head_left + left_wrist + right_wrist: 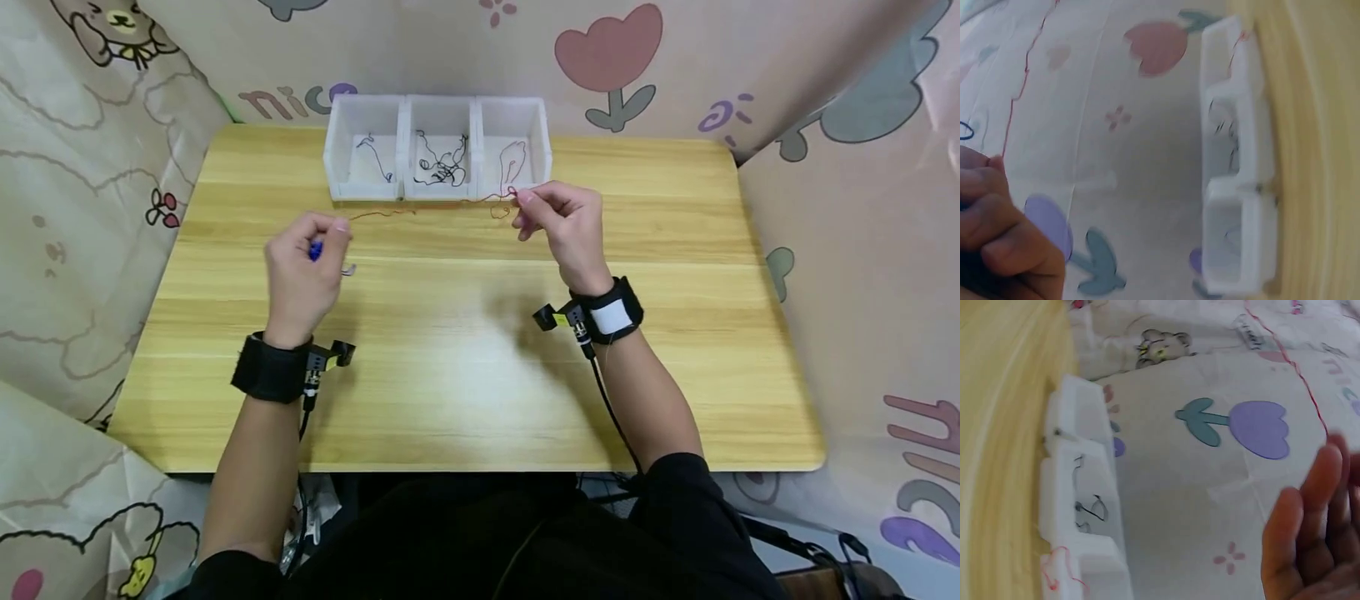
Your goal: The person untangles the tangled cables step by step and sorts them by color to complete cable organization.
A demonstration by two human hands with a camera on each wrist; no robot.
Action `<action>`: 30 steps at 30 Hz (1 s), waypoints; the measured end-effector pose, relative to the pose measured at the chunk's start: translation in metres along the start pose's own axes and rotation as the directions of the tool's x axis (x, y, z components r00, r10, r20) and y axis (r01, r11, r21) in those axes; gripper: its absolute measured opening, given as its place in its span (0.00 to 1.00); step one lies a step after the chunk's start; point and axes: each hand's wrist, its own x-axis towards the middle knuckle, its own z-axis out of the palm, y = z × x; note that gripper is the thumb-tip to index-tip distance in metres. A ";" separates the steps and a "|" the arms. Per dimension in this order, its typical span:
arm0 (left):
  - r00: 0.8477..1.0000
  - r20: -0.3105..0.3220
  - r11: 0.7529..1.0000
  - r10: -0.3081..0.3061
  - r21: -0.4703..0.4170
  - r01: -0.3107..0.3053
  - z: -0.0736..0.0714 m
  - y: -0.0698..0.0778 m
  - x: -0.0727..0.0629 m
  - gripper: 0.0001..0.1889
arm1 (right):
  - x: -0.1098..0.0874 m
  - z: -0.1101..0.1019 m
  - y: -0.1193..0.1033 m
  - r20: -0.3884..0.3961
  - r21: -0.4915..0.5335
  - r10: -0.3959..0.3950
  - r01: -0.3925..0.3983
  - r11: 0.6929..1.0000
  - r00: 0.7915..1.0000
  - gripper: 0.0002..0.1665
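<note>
A thin, kinked red wire (pixel 1294 364) runs between the two hands, above the table near the front of a white box. My left hand (pixel 298 275) pinches one end between thumb and forefinger. In the same fist it holds a blue object (pixel 316 249), mostly hidden by the fingers, with a pale tip showing on the right. My right hand (pixel 576 233) pinches the wire with its thumb and fingertips, close to the box's front right corner. A loose loop of red wire hangs beside those fingertips in the head view.
The white box (pixel 364 190) has three compartments and stands at the table's back. A blue wire (pixel 380 161) lies in the left one, tangled black wires (pixel 444 173) in the middle, a red wire (pixel 522 154) in the right. Printed cloth (pixel 465 58) hangs around the wooden table (pixel 450 375).
</note>
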 end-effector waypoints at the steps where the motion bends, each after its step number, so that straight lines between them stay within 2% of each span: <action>1: 0.999 0.051 1.000 -0.001 -0.003 0.001 0.002 0.000 -0.001 0.09 | 0.000 0.001 0.001 -0.010 -0.008 0.002 -0.002 1.000 1.000 0.09; 4: 0.974 0.225 0.999 0.006 -0.045 0.004 0.015 0.003 -0.005 0.08 | -0.002 0.013 0.004 0.028 -0.055 0.043 -0.042 0.998 0.999 0.10; 7: 0.950 0.312 0.998 -0.008 -0.054 0.026 0.030 0.008 -0.009 0.10 | -0.010 0.033 0.006 0.141 -0.124 0.101 -0.083 0.989 0.985 0.14; 9: 0.947 0.320 0.998 -0.014 -0.051 0.032 0.038 0.011 -0.010 0.11 | -0.017 0.045 0.007 0.244 -0.170 0.136 -0.096 0.981 0.960 0.15; 11: 0.954 0.299 0.998 -0.021 -0.045 0.036 0.042 0.014 -0.010 0.12 | -0.024 0.054 0.008 0.334 -0.185 0.171 -0.113 0.976 0.927 0.16; 13: 0.961 0.277 0.999 -0.021 -0.035 0.032 0.044 0.015 -0.010 0.12 | -0.030 0.061 0.008 0.384 -0.199 0.189 -0.119 0.973 0.904 0.16; 14: 0.962 0.271 0.999 -0.022 -0.030 0.031 0.044 0.015 -0.010 0.12 | -0.032 0.063 0.009 0.390 -0.214 0.191 -0.114 0.970 0.901 0.16; 17: 0.961 0.274 0.999 -0.028 -0.021 0.035 0.042 0.014 -0.011 0.11 | -0.033 0.064 0.013 0.363 -0.270 0.179 -0.081 0.959 0.914 0.15; 20: 0.953 0.298 0.998 -0.050 -0.021 0.059 0.038 0.012 -0.013 0.10 | -0.031 0.060 0.018 0.325 -0.359 0.161 -0.036 0.933 0.932 0.15; 23: 0.951 0.296 0.995 -0.086 -0.022 0.096 0.034 0.010 -0.016 0.10 | -0.023 0.050 0.024 0.284 -0.399 0.167 -0.042 0.916 0.944 0.17; 27: 0.951 0.287 0.992 -0.111 -0.028 0.124 0.030 0.008 -0.017 0.10 | 0.002 0.023 0.035 0.147 -0.413 0.212 -0.135 0.901 0.966 0.20; 30: 0.948 0.296 0.990 -0.120 -0.034 0.136 0.028 0.007 -0.018 0.11 | 0.030 0.001 0.045 0.026 -0.426 0.279 -0.242 0.872 0.960 0.21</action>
